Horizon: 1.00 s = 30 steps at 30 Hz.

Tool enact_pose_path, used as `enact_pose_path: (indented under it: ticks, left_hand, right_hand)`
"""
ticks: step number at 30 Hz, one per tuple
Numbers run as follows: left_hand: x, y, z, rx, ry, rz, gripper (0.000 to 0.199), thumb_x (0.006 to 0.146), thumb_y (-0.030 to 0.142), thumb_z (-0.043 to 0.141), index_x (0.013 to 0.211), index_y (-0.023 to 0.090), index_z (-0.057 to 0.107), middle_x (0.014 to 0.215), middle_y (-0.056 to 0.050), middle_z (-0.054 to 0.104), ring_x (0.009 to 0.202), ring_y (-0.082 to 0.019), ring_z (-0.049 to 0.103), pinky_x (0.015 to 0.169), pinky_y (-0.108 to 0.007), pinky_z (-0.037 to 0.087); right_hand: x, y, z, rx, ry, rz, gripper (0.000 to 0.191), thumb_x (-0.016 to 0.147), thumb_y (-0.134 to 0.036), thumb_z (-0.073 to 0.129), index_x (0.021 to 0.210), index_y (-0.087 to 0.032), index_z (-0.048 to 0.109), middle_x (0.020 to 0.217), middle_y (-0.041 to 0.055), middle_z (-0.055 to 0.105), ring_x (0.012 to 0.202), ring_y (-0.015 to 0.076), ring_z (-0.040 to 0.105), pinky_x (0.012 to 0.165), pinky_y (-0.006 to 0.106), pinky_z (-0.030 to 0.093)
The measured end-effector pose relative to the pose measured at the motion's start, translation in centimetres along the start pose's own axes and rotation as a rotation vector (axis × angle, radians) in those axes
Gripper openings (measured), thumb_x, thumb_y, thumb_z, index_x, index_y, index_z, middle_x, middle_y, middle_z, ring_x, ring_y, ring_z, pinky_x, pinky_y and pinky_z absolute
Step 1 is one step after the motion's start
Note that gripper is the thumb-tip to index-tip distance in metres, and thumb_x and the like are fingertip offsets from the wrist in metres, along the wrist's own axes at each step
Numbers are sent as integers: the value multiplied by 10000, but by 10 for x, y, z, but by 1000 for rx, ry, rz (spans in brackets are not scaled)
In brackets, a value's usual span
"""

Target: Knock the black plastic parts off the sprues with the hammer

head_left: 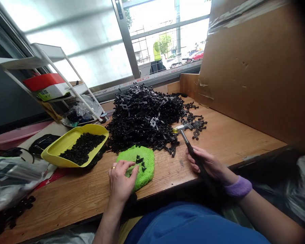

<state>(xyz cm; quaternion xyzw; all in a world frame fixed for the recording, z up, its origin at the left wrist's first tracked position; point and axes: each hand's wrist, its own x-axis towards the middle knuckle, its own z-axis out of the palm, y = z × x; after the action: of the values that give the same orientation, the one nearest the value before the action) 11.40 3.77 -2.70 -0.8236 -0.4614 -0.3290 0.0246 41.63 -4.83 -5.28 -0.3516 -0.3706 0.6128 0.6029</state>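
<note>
My left hand (122, 178) rests over the left side of a green fuzzy cloth (148, 174), its thumb and index finger apart beside a few small black pieces (140, 160). To the right, my right hand (204, 161) is wrapped round the dark handle of a small hammer (185, 137). The hammer's head, silver with a yellow tip, points up and left, near the edge of a large heap of black plastic parts (142, 117). A purple band circles my right wrist.
A yellow tray (51, 152) with small black pieces stands left of the heap. Behind it is a white shelf rack (78, 71). A tall cardboard sheet (244, 67) borders the wooden table (86, 193) at the right. Plastic bags (12, 183) lie far left.
</note>
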Motion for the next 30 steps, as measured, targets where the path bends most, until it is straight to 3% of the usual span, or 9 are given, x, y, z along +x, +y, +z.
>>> enact_pose_path:
  ticks: [6,12,17,23,27,30]
  left_hand:
    - [-1,12,11,75,-52,90,202,820,337,545,676,234,643,784,-19,636,787,-212,538,702,-351,305]
    - [-1,11,16,108,-2,129,129,790,260,532,829,254,655,864,-19,659,834,-230,550,748,-371,296]
    - [-3,19,15,163,41,215,168,763,218,511,773,253,676,863,-40,656,835,-236,541,773,-405,247]
    - [-4,19,15,214,45,290,183,793,254,522,845,261,698,876,-46,654,824,-220,549,731,-385,229]
    - [-4,19,16,189,103,353,136,800,302,577,824,263,705,834,-41,657,760,-201,554,679,-355,241]
    - [-4,13,6,160,175,351,116,798,267,601,866,269,696,801,-23,665,724,-182,567,687,-350,258]
  right_hand:
    - [0,-2,4,5,50,-46,254,807,-400,575,875,-176,476,588,-34,463,404,70,434,356,167,363]
    - [0,2,-5,52,33,-65,238,822,-381,544,902,-173,462,600,-37,457,405,64,428,352,158,354]
    - [0,5,-8,82,-8,-49,199,850,-348,497,933,-173,454,637,-32,455,410,63,433,351,163,364]
    - [3,8,-12,84,-43,-87,185,861,-334,469,931,-163,460,627,-31,455,412,64,444,349,155,358]
    - [4,10,-16,66,-46,-78,200,867,-346,457,941,-161,468,624,-27,460,419,74,447,349,166,363]
    - [1,10,-17,65,-44,-71,207,867,-349,459,954,-162,472,636,-26,461,424,72,446,357,165,363]
